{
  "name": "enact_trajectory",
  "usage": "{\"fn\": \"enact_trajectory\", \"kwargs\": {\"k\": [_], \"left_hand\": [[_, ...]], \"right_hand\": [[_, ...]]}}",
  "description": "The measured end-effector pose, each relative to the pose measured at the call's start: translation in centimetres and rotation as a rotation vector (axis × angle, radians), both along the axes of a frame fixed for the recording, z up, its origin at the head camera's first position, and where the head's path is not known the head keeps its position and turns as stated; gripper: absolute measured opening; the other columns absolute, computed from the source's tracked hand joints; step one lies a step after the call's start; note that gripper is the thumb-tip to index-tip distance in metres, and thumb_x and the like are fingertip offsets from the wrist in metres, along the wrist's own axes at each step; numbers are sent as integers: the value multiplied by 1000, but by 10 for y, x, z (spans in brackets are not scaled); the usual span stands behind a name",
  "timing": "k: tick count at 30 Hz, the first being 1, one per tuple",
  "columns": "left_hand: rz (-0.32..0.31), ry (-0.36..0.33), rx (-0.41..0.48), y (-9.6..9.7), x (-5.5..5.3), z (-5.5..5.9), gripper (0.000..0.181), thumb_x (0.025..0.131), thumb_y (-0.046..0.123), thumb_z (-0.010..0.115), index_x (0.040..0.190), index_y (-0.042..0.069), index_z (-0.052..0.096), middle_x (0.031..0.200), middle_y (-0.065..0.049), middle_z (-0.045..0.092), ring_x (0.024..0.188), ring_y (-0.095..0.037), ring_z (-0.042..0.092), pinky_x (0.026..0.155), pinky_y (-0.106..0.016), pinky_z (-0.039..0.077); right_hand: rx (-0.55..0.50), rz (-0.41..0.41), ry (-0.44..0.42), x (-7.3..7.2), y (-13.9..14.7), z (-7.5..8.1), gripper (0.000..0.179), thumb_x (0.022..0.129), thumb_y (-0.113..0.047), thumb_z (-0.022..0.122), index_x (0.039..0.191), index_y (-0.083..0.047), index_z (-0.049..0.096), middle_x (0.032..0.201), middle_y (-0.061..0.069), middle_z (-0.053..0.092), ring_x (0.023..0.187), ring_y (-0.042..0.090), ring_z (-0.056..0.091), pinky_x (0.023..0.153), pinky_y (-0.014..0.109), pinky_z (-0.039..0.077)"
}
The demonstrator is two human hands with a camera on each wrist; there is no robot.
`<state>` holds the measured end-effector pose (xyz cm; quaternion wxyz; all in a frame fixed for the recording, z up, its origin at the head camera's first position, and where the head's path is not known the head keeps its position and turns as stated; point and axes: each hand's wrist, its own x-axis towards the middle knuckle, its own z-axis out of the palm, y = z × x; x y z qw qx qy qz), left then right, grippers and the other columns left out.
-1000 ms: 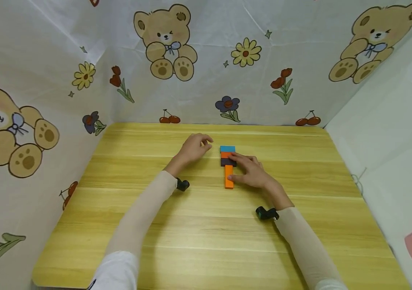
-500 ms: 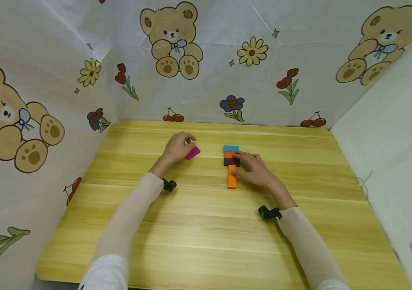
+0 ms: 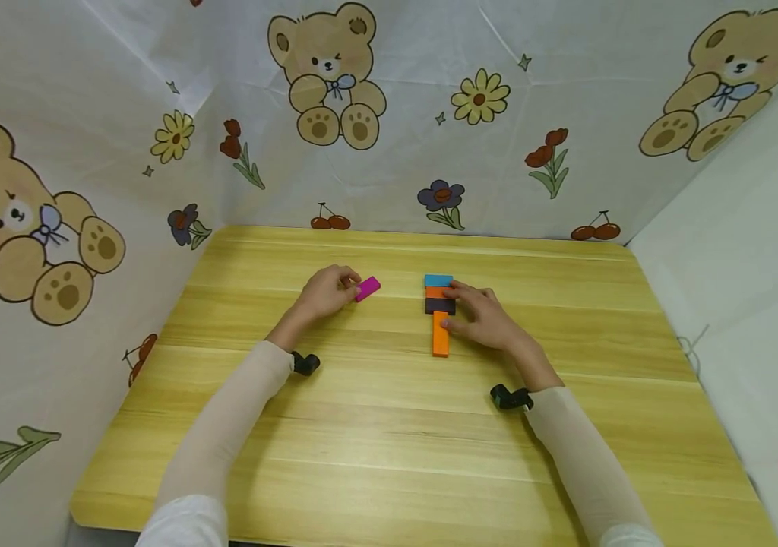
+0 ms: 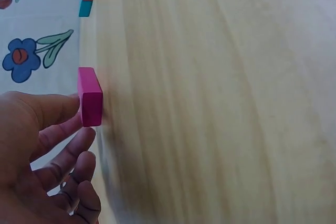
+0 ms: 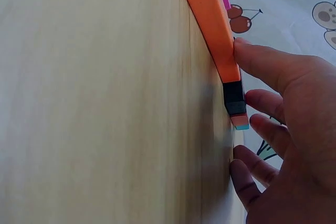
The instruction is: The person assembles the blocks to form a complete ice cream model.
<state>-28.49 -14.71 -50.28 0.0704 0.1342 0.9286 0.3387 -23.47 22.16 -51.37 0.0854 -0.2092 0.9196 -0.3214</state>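
Observation:
My left hand (image 3: 327, 292) is at the left end of a magenta rectangular block (image 3: 368, 289) lying on the table. In the left wrist view its thumb and index fingertips meet the edge of that block, the index tip partly hidden; whether they pinch it I cannot tell. My right hand (image 3: 485, 319) lies along the right side of a row of blocks, fingers spread. Its thumb touches the lengthwise orange block (image 5: 215, 30), and its fingertips lie against the dark block (image 5: 234, 95). Beyond the dark block come a crosswise orange block (image 3: 435, 292) and a blue block (image 3: 438, 280).
The wooden table (image 3: 375, 448) backs onto a white cloth (image 3: 389, 175) printed with bears and flowers. A white wall surface (image 3: 738, 251) borders the right side. Each wrist carries a small black camera (image 3: 510, 397).
My left hand has moved left, uncovering the magenta block that was hidden a second ago. The right hand stays by the row, its thumb shifted slightly off the lengthwise orange block.

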Motion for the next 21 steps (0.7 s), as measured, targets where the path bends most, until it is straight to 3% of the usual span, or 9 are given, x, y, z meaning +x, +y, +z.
{"fn": "enact_trajectory", "kwargs": {"k": [21], "left_hand": [[45,11,26,4,0,-5,27,107,25,68,128,10,75,111,-11,71,97,-27,64,86,-39,50]], "right_hand": [[-19,-4,-9,0,1,-1,71,100,-38,77,161,-14,50,179,10,31,152,42,31,121,60,28]]}}
